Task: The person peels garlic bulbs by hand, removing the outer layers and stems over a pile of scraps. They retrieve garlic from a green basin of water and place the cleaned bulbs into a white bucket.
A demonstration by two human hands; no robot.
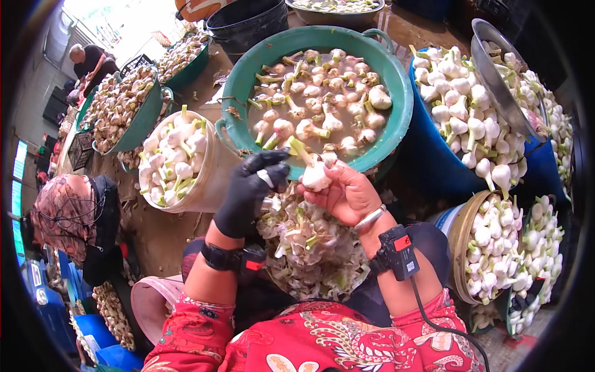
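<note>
At centre frame, the right hand [347,193] clamps a garlic bulb [316,178], the gloved left hand [251,192] curled shut by its stalk [299,148]: trimming seems underway, needing a steady grip next.

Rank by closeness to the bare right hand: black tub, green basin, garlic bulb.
1. The garlic bulb, held in the right hand.
2. The green basin, just ahead.
3. The black tub, far beyond, at top.
</note>
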